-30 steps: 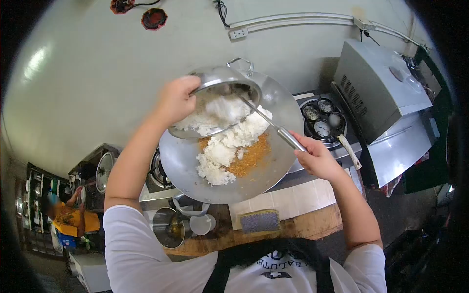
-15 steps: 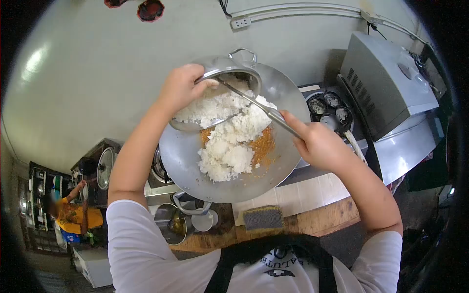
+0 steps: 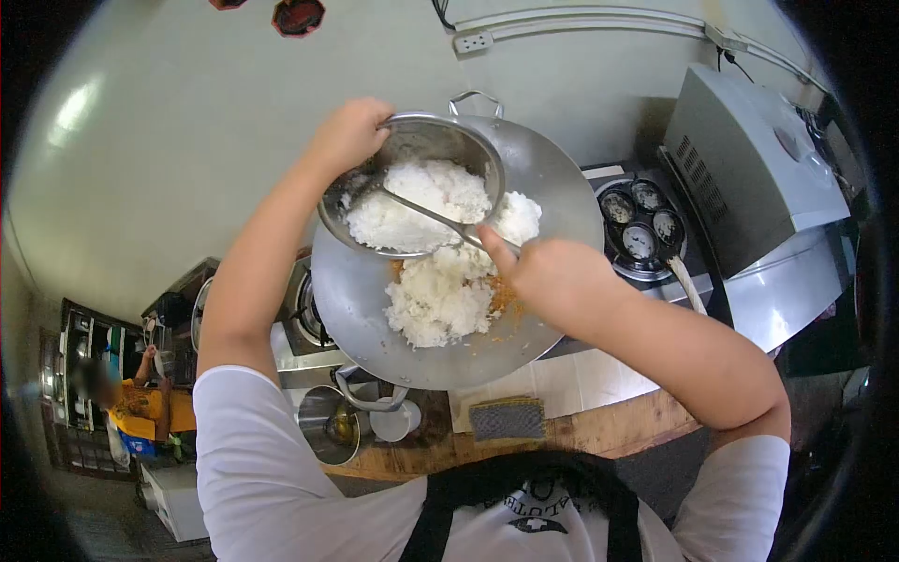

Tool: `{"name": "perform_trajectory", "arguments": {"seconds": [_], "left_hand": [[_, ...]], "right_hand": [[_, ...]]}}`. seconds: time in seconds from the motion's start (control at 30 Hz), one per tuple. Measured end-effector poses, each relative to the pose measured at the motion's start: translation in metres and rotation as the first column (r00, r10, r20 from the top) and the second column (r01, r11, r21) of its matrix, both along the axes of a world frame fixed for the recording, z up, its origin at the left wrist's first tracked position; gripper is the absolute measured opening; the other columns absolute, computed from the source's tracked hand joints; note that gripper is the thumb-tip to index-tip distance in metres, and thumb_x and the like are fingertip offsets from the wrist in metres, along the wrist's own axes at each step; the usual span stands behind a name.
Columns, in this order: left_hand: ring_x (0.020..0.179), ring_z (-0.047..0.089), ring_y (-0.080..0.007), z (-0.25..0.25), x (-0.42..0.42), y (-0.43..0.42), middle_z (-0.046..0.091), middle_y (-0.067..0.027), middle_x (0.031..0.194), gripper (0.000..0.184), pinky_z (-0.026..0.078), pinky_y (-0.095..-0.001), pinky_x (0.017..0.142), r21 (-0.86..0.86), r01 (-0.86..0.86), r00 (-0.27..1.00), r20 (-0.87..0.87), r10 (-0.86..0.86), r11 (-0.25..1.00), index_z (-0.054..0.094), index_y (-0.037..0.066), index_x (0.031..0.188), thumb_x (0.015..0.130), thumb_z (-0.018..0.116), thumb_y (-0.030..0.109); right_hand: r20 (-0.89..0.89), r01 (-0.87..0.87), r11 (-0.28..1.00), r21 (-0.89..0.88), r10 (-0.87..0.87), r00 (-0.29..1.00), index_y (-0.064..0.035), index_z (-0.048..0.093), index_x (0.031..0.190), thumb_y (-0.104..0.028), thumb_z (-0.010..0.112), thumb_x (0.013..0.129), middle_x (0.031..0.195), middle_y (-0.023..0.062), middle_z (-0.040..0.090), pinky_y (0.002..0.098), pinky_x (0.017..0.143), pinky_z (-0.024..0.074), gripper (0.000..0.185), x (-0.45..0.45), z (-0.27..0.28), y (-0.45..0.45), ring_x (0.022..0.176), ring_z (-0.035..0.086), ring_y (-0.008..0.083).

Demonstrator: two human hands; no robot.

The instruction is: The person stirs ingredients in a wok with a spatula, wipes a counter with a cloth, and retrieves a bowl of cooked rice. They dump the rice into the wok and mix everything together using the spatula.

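My left hand (image 3: 351, 136) grips the rim of a steel bowl (image 3: 440, 133), tilted over the left back part of a large wok (image 3: 552, 187). White rice (image 3: 421, 201) fills much of the bowl. In my right hand (image 3: 557, 281) is the handle of a long metal spoon (image 3: 426, 211); its head reaches into the bowl at the left and is partly hidden by rice. Clumps of rice (image 3: 435, 304) lie in the wok on an orange-brown crumbly mass (image 3: 508, 302). My right hand is over the wok's right side, index finger stretched along the handle.
A black pan with round hollows (image 3: 641, 229) sits on the right burner, beside a grey oven-like appliance (image 3: 740, 155). Near me are a pot (image 3: 328, 426), a white cup (image 3: 395, 421) and a grey cloth (image 3: 507, 420). Another person (image 3: 150, 407) stands far left.
The bowl has tipped back so its opening faces up more, showing the rice inside. My right hand has moved left and nearer the bowl, the spoon's head going deeper to the left.
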State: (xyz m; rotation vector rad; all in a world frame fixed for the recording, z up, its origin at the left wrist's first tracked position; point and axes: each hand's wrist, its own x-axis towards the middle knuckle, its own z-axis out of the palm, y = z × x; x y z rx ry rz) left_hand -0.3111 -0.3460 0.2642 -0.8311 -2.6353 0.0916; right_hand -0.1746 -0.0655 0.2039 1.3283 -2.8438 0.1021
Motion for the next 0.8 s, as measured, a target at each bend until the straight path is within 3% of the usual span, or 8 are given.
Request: {"name": "perform_trajectory", "arguments": {"seconds": [0.1,0.2,0.4,0.5,0.6,0.7,0.8], "left_hand": [[0.077,0.056,-0.0356,-0.002,-0.01,-0.017,0.057,-0.0176,0.077,0.012,0.044,-0.0428,0.067,0.123,-0.079,0.996,-0.038,0.084,0.989,0.053,0.0,0.079,0.071,0.058,0.007],[0.079,0.056,-0.036,0.006,-0.002,-0.017,0.057,-0.0182,0.079,0.012,0.044,-0.0425,0.068,0.137,-0.169,0.98,-0.078,0.18,0.976,0.053,0.0,0.08,0.071,0.056,0.006],[0.082,0.056,-0.0359,0.005,0.022,0.003,0.059,-0.0172,0.083,0.009,0.044,-0.0455,0.07,0.087,-0.209,0.964,-0.148,0.22,0.974,0.056,0.003,0.08,0.071,0.054,0.006],[0.081,0.056,-0.0362,-0.012,0.018,0.004,0.058,-0.0173,0.082,0.01,0.044,-0.0456,0.069,0.143,-0.186,0.959,-0.191,0.211,0.972,0.056,0.003,0.079,0.07,0.054,0.005],[0.08,0.056,-0.0366,-0.015,0.019,0.002,0.058,-0.0176,0.08,0.01,0.044,-0.0454,0.069,0.211,-0.267,0.939,-0.165,0.303,0.94,0.055,0.003,0.078,0.068,0.054,0.003],[0.078,0.056,-0.0365,-0.006,0.04,0.009,0.057,-0.0177,0.079,0.011,0.044,-0.0446,0.067,0.229,-0.285,0.935,-0.147,0.322,0.931,0.055,0.003,0.078,0.067,0.055,0.002],[0.076,0.056,-0.036,0.008,0.065,0.016,0.056,-0.0175,0.077,0.01,0.043,-0.0434,0.064,0.384,-0.32,0.924,-0.076,0.375,0.866,0.054,0.003,0.077,0.067,0.057,0.003]], "right_hand": [[-0.03,-0.002,1.0,-0.025,0.001,1.0,-0.0018,0.026,0.138,-0.002,0.053,0.074,0.07,0.0128,0.058,0.0361,0.051,0.0488,0.07,0.012,-0.007,0.006,0.062,0.061,0.0263],[-0.084,0.033,0.992,-0.118,-0.043,0.996,0.0006,0.034,0.134,-0.004,0.053,0.074,0.067,0.0116,0.057,0.0347,0.05,0.0498,0.063,0.025,-0.004,0.023,0.059,0.061,0.0264],[-0.033,0.267,0.949,-0.166,-0.276,0.961,-0.0044,0.028,0.138,-0.001,0.052,0.072,0.069,0.0143,0.056,0.0373,0.051,0.0497,0.07,0.045,0.005,0.063,0.06,0.06,0.0281],[0.008,0.389,0.894,-0.223,-0.398,0.918,-0.0025,0.025,0.138,-0.001,0.051,0.073,0.07,0.0163,0.056,0.0391,0.054,0.0503,0.07,0.042,-0.002,0.061,0.06,0.06,0.0305],[0.002,0.399,0.888,-0.227,-0.409,0.912,-0.0001,0.023,0.138,-0.001,0.047,0.076,0.074,0.0198,0.057,0.0411,0.06,0.0511,0.066,0.028,-0.03,0.048,0.061,0.06,0.0338],[0.167,0.468,0.86,-0.205,-0.44,0.882,0.0052,0.027,0.133,-0.002,0.043,0.08,0.08,0.0247,0.06,0.0431,0.066,0.0513,0.056,0.019,-0.036,0.024,0.07,0.063,0.0374],[0.357,0.617,0.772,-0.152,-0.539,0.763,0.0083,0.036,0.122,-0.003,0.039,0.083,0.084,0.0292,0.06,0.0457,0.071,0.0504,0.04,0.02,-0.017,0.015,0.08,0.063,0.0397]]}}
